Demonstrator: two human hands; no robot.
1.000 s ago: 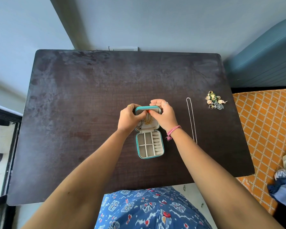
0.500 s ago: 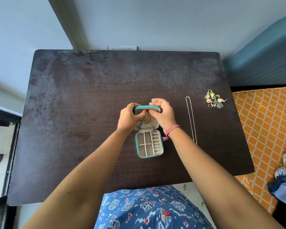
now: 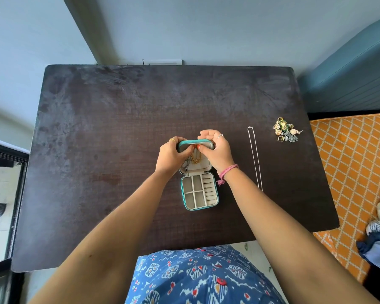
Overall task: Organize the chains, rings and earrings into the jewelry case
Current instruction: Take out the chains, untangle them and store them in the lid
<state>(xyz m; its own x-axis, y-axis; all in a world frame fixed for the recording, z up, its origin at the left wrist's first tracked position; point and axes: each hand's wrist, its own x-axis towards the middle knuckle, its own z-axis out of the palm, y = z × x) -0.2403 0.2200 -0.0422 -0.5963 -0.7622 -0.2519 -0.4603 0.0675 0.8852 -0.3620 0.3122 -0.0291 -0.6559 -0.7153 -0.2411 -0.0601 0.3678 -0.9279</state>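
Observation:
A small teal jewelry case lies open at the table's middle, its beige compartment tray (image 3: pixel 199 190) nearest me and its lid (image 3: pixel 195 141) tilted up behind. A gold chain (image 3: pixel 195 159) hangs inside the lid, with a silver pendant chain (image 3: pixel 186 166) beside it. My left hand (image 3: pixel 170 155) grips the lid's left corner, thumb inside. My right hand (image 3: pixel 218 153) curls over the lid's top right and pinches the top of the gold chain with its thumb. A long silver chain (image 3: pixel 255 156) lies straight on the table to the right. A pile of rings and earrings (image 3: pixel 286 132) sits further right.
The dark wooden table (image 3: pixel 118 128) stands against a pale wall. An orange patterned rug (image 3: pixel 355 172) and a blue seat (image 3: pixel 349 80) are to the right, with folded clothes (image 3: pixel 379 238) at the lower right. A window frame (image 3: pixel 7 194) is on the left.
Both hands have stayed at the lid, with only slight finger movement on the gold chain. The case, the silver chain and the pile have not moved.

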